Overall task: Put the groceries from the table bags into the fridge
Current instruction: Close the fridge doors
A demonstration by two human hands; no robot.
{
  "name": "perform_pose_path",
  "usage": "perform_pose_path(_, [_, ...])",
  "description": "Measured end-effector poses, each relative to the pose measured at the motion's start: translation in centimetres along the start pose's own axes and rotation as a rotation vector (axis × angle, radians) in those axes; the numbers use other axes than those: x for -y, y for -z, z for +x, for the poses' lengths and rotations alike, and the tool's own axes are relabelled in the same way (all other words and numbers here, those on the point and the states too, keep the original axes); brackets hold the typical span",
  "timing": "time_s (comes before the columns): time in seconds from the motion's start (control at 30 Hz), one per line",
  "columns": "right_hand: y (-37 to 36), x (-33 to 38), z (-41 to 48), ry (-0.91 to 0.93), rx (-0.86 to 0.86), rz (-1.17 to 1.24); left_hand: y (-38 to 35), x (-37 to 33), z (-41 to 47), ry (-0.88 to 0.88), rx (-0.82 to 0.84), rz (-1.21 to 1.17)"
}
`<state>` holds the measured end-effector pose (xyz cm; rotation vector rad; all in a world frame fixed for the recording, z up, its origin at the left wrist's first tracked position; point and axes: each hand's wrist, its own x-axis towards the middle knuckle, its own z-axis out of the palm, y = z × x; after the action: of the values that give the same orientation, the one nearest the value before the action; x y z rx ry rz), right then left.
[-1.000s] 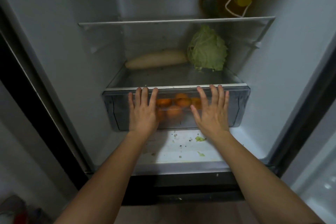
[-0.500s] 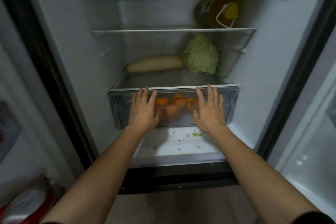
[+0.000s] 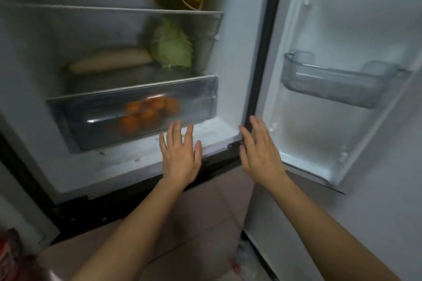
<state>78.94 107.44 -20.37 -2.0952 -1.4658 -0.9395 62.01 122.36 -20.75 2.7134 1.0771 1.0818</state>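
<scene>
Head view: both hands are empty, with fingers straight and spread wide. The left hand (image 3: 180,157) is at 5 o'clock of the clear drawer (image 3: 91,109); whether it touches the drawer is unclear. The right hand (image 3: 260,155) is at the left hand's 3 o'clock, by the fridge (image 3: 233,52) hinge corner. Oranges (image 3: 146,114) lie inside the drawer. On the shelf at the drawer's 12 o'clock sits a cabbage (image 3: 171,48), with a white radish (image 3: 109,61) at the cabbage's 9 o'clock.

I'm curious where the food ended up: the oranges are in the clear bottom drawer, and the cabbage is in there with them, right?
Not quite. The oranges are in the clear drawer, but the cabbage is not in there with them. The head view shows it on the shelf just above the drawer, beside a long pale vegetable.
</scene>
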Motion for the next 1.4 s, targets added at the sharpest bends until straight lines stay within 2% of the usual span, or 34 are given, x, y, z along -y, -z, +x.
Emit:
perform_pose_path(0.1, [4.0, -3.1, -3.7, 0.04, -0.018, -0.147, -1.5, -5.3, -0.7, -0.078, 0.079, -0.101])
perform_pose_path(0.33, [13.4, -10.8, -9.9, -0.275, -0.152, -0.311, -2.1, -16.6, -2.0, -0.269, 0.105, -0.288])
perform_pose_path(0.43, [15.5, -13.7, -10.6, -0.467, -0.201, -0.162, -2.9, -19.4, -2.7, -0.358, 0.149, -0.303])
perform_pose_path(0.53, [16.3, -15.9, -9.3, -0.662, -0.177, 0.152, -4.4, -21.1, -3.4, -0.373, 0.298, -0.274])
perform_pose_path(0.67, [15.2, -18.3, -6.9, -0.84, -0.017, 0.753, -6.3, -23.0, -4.6, -0.209, 0.536, -0.255])
perform_pose_path(0.77, [13.5, -19.4, -7.0, -0.863, 0.022, 1.012, -7.2, -24.1, -5.6, -0.123, 0.627, -0.2])
perform_pose_path(0.97, [12.4, -21.4, -8.6, -0.85, -0.024, 1.011, -7.6, -25.0, -5.6, -0.054, 0.62, -0.167])
perform_pose_path(1.13, [13.2, -19.7, -10.1, -0.88, -0.059, 0.971, -5.3, -24.6, -6.6, 0.007, 0.593, -0.186])
perform_pose_path(1.3, [12.5, -15.5, -12.5, -0.698, 0.1, 0.9, -1.7, -21.9, -7.5, 0.347, 0.503, -0.608])
perform_pose_path(1.4, [12.1, -11.1, -13.6, -0.577, 0.127, 0.923, 2.3, -20.4, -8.3, 0.499, 0.445, -0.837])
